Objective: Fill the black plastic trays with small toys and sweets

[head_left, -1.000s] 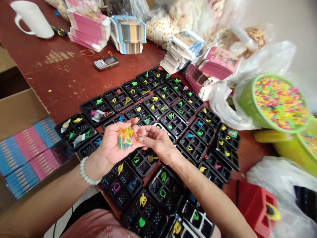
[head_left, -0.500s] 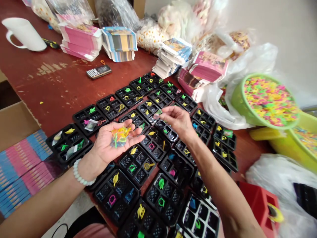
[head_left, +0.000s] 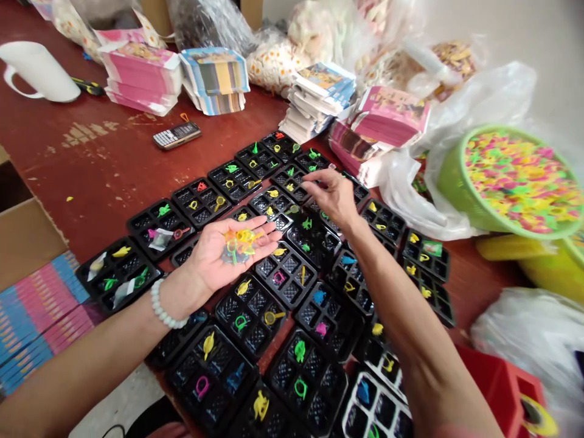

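Left hand holds toys, long axes seemingly mixed.

We are in what looks like a small packing workshop. Across the middle and bottom of the frame, rows of black compartment trays hold tiny colored plastic toys on a worn red tabletop. We see a green basket heaped with more such pieces at the right, stacks of pink and blue printed cartons along the top, and stuffed clear bags behind them. At the lower left, an open cardboard box stands by tightly ranked blue-and-pink packages.
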`<action>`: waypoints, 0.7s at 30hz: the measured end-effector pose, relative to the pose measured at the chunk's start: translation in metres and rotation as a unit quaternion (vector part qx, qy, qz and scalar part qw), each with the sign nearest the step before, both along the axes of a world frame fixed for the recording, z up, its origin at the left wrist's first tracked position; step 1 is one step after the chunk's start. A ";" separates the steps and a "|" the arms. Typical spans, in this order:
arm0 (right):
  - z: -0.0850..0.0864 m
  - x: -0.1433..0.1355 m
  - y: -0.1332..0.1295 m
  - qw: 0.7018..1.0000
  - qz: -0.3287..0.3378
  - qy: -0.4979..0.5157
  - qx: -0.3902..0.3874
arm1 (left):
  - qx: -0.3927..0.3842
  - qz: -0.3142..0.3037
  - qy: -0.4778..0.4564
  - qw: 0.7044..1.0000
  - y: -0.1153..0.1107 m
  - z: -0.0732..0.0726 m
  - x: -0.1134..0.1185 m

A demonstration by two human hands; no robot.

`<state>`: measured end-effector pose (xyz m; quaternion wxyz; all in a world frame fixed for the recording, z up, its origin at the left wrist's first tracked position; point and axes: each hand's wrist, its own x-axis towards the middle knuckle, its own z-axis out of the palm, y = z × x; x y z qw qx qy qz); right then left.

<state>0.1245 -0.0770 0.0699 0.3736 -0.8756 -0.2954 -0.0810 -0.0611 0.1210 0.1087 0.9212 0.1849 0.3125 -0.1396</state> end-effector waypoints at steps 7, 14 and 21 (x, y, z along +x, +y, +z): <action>0.011 -0.102 0.020 0.969 0.236 -0.024 -0.072 | -0.018 -0.010 -0.013 1.000 -0.008 -0.006 0.001; 0.017 -0.110 0.003 0.973 0.216 -0.056 -0.066 | -0.027 -0.038 -0.025 0.999 -0.017 -0.009 -0.002; 0.025 -0.092 -0.027 0.988 0.144 0.029 0.056 | -0.011 -0.023 0.027 0.999 -0.025 -0.004 0.002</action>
